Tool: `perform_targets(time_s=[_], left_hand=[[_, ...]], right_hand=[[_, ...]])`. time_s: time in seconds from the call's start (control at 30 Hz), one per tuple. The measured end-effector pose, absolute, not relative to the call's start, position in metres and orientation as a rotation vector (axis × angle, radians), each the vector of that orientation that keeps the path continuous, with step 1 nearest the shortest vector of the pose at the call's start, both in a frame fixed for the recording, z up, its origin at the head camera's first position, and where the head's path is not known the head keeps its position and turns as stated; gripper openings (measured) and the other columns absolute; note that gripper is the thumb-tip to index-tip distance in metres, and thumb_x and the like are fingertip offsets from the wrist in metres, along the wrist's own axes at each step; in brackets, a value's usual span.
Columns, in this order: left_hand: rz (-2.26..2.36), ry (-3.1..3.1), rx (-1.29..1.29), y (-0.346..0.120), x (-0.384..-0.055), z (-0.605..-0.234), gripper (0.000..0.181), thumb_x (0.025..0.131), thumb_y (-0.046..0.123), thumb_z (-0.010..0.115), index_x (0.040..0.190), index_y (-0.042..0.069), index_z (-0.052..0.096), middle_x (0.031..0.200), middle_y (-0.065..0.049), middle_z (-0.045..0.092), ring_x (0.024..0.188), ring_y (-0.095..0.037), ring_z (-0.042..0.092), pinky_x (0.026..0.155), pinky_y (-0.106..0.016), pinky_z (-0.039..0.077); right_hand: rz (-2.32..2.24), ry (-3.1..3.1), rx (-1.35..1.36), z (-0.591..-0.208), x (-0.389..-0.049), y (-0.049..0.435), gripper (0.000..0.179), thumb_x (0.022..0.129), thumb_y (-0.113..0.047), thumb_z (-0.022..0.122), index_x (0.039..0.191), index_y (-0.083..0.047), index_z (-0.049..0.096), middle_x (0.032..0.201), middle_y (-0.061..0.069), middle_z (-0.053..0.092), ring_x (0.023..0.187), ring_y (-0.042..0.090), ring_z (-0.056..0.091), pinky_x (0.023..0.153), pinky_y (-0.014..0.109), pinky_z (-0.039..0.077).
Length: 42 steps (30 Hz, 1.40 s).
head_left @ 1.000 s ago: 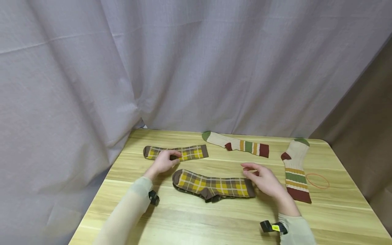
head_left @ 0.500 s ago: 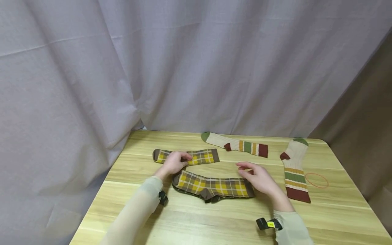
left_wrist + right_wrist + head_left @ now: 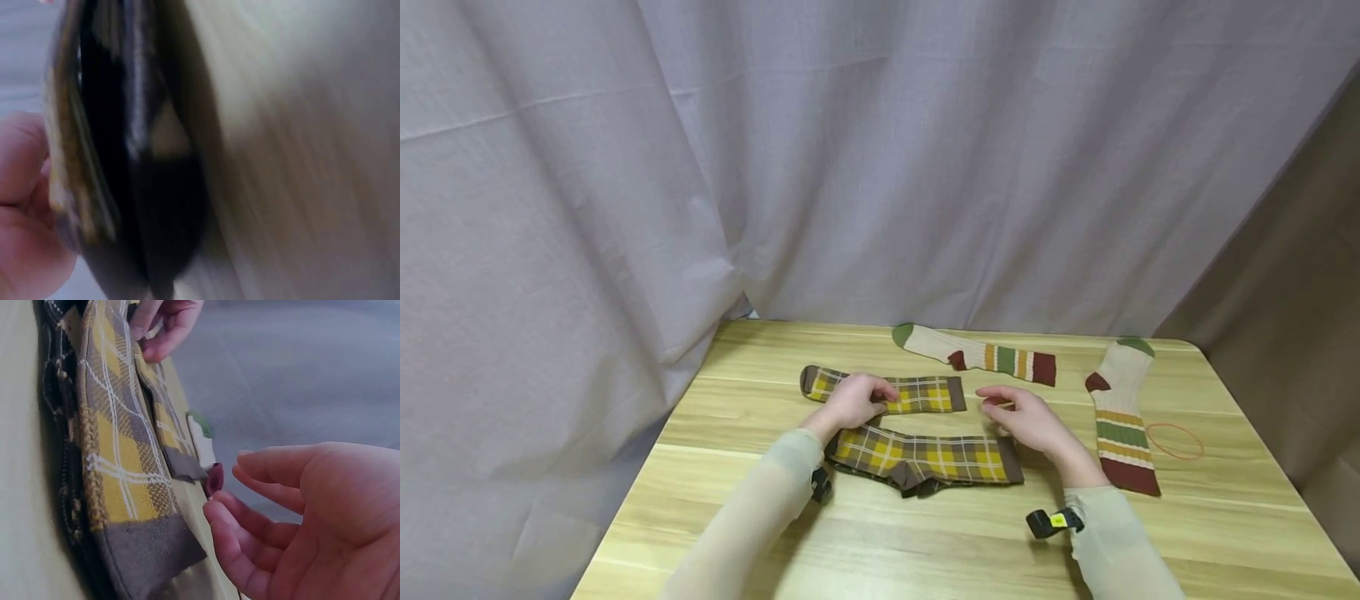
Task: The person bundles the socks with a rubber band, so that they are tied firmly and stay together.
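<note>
A brown and yellow plaid sock (image 3: 928, 393) lies across the table, its toe to the left. The left hand (image 3: 853, 402) is over its middle, fingers bent and gripping the fabric; the fingertips are partly hidden in the head view. Nearer the person lies a matching plaid sock (image 3: 943, 458) on top of a darker layer, its toe partly covered by the left wrist. In the left wrist view these layers (image 3: 169, 212) are blurred and close up. Beside their cuff end hovers the right hand (image 3: 1030, 423), fingers loosely curved, nothing between them in the right wrist view.
Behind lies a cream sock (image 3: 932, 342) with green toe and striped maroon cuff. Its match (image 3: 1123, 425) lies at the right, near a thin orange loop (image 3: 1176, 442). Grey curtains (image 3: 925, 167) hang behind the wooden table (image 3: 910, 542).
The left hand has slid the far plaid sock rightward and slightly nearer, lining it up more with the front one. The right hand has shifted a little left and away from the person.
</note>
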State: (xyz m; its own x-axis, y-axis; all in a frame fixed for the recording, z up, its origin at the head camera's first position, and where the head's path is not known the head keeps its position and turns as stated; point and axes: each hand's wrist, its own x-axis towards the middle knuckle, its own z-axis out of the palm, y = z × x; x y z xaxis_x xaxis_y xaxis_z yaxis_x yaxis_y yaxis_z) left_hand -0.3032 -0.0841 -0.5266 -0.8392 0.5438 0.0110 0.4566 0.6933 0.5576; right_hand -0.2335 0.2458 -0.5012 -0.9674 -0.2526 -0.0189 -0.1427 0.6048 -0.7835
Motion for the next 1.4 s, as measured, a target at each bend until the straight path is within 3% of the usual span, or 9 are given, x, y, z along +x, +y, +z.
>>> perform_targets(time_s=[0.3,0.53,0.77,1.03,1.2,1.3,1.4], left_hand=[[0.831,2.724,0.841,-0.062,-0.298,-0.527,0.028,0.097,0.005,0.078,0.121,0.018,0.08,0.115,0.006,0.078,0.108,-0.013,0.072,0.101,-0.035,0.055],[0.822,2.722,0.826,-0.054,-0.294,-0.524,0.028,0.097,0.005,0.077,0.121,0.019,0.08,0.115,0.007,0.078,0.107,-0.012,0.071,0.101,-0.034,0.055],[0.85,2.714,0.83,-0.052,-0.293,-0.526,0.028,0.097,0.004,0.077,0.12,0.019,0.081,0.113,0.008,0.078,0.105,-0.011,0.071,0.099,-0.033,0.055],[0.842,2.708,0.813,-0.054,-0.291,-0.532,0.028,0.097,0.005,0.078,0.12,0.022,0.081,0.114,0.01,0.078,0.105,-0.009,0.07,0.098,-0.032,0.056],[0.853,2.705,0.816,-0.055,-0.29,-0.534,0.028,0.097,0.005,0.078,0.12,0.022,0.081,0.115,0.01,0.078,0.105,-0.008,0.07,0.098,-0.032,0.056],[0.865,2.7,0.824,-0.054,-0.291,-0.534,0.028,0.097,0.005,0.078,0.12,0.021,0.081,0.115,0.009,0.078,0.105,-0.008,0.07,0.098,-0.032,0.056],[0.868,2.705,0.827,-0.053,-0.294,-0.533,0.027,0.097,0.006,0.078,0.119,0.021,0.081,0.115,0.01,0.078,0.105,-0.008,0.07,0.098,-0.031,0.056]], right_hand=[[-1.456,2.532,-0.128,-0.51,-0.242,0.235,0.045,0.108,-0.013,0.063,0.148,0.007,0.055,0.145,0.033,0.056,0.116,0.037,0.066,0.086,0.044,0.062],[-1.502,2.499,-0.049,-0.514,-0.246,0.232,0.048,0.107,-0.01,0.063,0.15,0.008,0.052,0.143,0.035,0.056,0.11,0.033,0.068,0.084,0.038,0.062],[-1.573,2.417,-0.014,-0.518,-0.252,0.235,0.052,0.107,-0.012,0.064,0.152,0.008,0.05,0.13,0.029,0.067,0.1,0.024,0.067,0.077,0.033,0.056],[-1.64,2.397,-0.013,-0.52,-0.249,0.224,0.048,0.104,-0.008,0.067,0.148,0.006,0.056,0.14,0.031,0.058,0.086,0.018,0.06,0.066,0.029,0.053],[-1.61,2.454,-0.037,-0.523,-0.247,0.22,0.04,0.1,-0.006,0.071,0.137,0.008,0.063,0.132,0.026,0.062,0.094,0.018,0.059,0.073,0.029,0.054],[-1.572,2.506,-0.026,-0.525,-0.247,0.219,0.035,0.098,-0.004,0.073,0.131,0.008,0.065,0.13,0.025,0.063,0.097,0.024,0.06,0.077,0.031,0.053],[-1.54,2.584,0.003,-0.525,-0.249,0.219,0.035,0.097,-0.004,0.073,0.13,0.005,0.067,0.134,0.025,0.064,0.111,0.034,0.06,0.089,0.039,0.051]])
